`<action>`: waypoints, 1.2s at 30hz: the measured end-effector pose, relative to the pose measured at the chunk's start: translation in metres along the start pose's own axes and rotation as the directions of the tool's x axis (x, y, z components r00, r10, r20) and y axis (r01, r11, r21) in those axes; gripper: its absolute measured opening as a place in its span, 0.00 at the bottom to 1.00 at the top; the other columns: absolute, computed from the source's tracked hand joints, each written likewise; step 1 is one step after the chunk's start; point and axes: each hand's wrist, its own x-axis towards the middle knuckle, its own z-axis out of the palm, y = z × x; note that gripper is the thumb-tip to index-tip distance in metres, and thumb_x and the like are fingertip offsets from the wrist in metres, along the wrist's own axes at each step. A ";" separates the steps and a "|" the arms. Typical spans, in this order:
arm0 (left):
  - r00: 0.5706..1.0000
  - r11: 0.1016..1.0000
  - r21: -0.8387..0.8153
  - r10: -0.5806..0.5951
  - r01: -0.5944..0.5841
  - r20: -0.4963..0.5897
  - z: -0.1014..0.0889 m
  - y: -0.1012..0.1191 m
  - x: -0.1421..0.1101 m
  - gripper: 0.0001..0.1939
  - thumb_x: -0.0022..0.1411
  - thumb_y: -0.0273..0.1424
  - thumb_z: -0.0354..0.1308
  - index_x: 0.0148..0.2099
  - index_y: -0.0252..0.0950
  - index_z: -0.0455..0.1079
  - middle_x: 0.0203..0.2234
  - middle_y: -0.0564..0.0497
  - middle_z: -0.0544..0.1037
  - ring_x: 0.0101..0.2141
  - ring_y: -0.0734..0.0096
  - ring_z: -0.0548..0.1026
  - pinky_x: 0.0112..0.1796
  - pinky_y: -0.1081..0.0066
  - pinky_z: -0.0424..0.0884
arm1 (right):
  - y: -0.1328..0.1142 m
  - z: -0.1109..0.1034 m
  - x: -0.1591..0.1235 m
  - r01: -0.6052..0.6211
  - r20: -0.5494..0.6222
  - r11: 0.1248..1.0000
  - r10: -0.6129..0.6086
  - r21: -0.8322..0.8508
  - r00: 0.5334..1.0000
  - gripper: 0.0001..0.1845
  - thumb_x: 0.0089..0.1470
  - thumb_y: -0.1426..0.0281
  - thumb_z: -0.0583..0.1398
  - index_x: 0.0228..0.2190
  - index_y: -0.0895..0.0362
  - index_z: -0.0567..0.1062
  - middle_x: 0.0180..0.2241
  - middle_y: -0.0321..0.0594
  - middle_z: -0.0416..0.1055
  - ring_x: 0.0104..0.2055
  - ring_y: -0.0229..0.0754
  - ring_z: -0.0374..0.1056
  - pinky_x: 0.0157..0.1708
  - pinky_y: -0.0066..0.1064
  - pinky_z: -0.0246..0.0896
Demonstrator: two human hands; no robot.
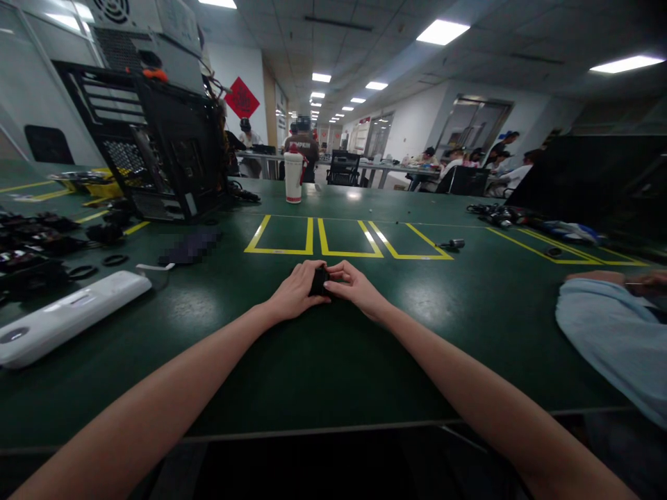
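Between my two hands is a small black part (319, 281), too dark and too covered to name more exactly. My left hand (298, 290) wraps round its left side, thumb toward me and fingers over the back. From the right, my right hand (354, 286) pinches the part's edge with thumb and fingertips. Both hands are low over the green tabletop (333, 368), just on the near side of the yellow tape outlines (344, 254). Beyond them to the right lies a small dark cylindrical piece (456, 244).
A black computer case (171, 153) stands at the back left, near a white cup (293, 177). Black parts (36, 243) and a long white device (73, 316) lie left. A co-worker's sleeved arm (599, 326) rests at the right. Cables (503, 214) lie farther back.
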 end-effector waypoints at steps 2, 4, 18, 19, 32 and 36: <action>1.000 1.000 -0.004 0.003 -0.003 -0.001 0.000 0.000 0.000 0.32 0.49 0.39 0.59 0.53 0.38 0.48 0.46 0.46 0.61 0.45 0.59 0.63 0.44 0.58 0.63 | 0.001 0.001 0.000 -0.027 0.001 0.999 0.027 0.030 1.000 0.14 0.42 0.65 0.60 0.33 0.54 0.65 0.35 0.36 0.66 0.38 0.38 0.64 0.39 0.37 0.61; 1.000 1.000 -0.006 0.010 -0.010 -0.003 0.000 -0.001 0.000 0.32 0.49 0.39 0.58 0.53 0.38 0.48 0.46 0.46 0.61 0.45 0.59 0.62 0.44 0.58 0.63 | 0.001 0.002 0.002 -0.037 -0.001 0.998 0.037 0.052 0.999 0.13 0.42 0.65 0.60 0.32 0.55 0.65 0.35 0.36 0.66 0.37 0.38 0.64 0.38 0.36 0.62; 1.000 1.000 -0.001 -0.007 0.007 0.008 0.000 -0.001 0.000 0.32 0.49 0.39 0.58 0.53 0.38 0.49 0.46 0.46 0.61 0.45 0.59 0.63 0.43 0.58 0.63 | 0.000 -0.001 -0.001 -0.023 0.012 0.999 0.023 0.042 1.000 0.18 0.39 0.69 0.63 0.35 0.54 0.65 0.37 0.37 0.65 0.42 0.39 0.62 0.44 0.37 0.58; 1.000 1.000 0.000 -0.007 0.007 0.007 0.000 0.000 0.000 0.32 0.49 0.39 0.58 0.53 0.38 0.48 0.46 0.46 0.61 0.45 0.59 0.63 0.44 0.58 0.63 | 0.001 0.000 0.000 -0.028 0.008 0.999 0.028 0.037 1.000 0.16 0.40 0.67 0.62 0.34 0.54 0.65 0.36 0.37 0.66 0.41 0.39 0.63 0.43 0.37 0.59; 1.000 1.000 0.009 -0.014 0.014 0.015 0.000 -0.001 0.000 0.32 0.50 0.40 0.58 0.53 0.38 0.48 0.46 0.46 0.61 0.44 0.59 0.63 0.42 0.59 0.64 | 0.001 0.001 0.001 -0.028 0.032 0.993 0.024 0.113 0.999 0.16 0.39 0.70 0.62 0.33 0.56 0.66 0.39 0.37 0.65 0.42 0.38 0.64 0.45 0.36 0.59; 1.000 1.000 0.008 -0.007 0.007 0.009 -0.001 0.000 0.000 0.32 0.49 0.39 0.58 0.53 0.38 0.48 0.45 0.46 0.61 0.44 0.59 0.63 0.43 0.58 0.64 | 0.000 0.001 0.000 -0.013 0.001 0.997 0.013 0.075 1.000 0.13 0.41 0.67 0.61 0.31 0.55 0.65 0.36 0.35 0.65 0.39 0.37 0.63 0.43 0.35 0.60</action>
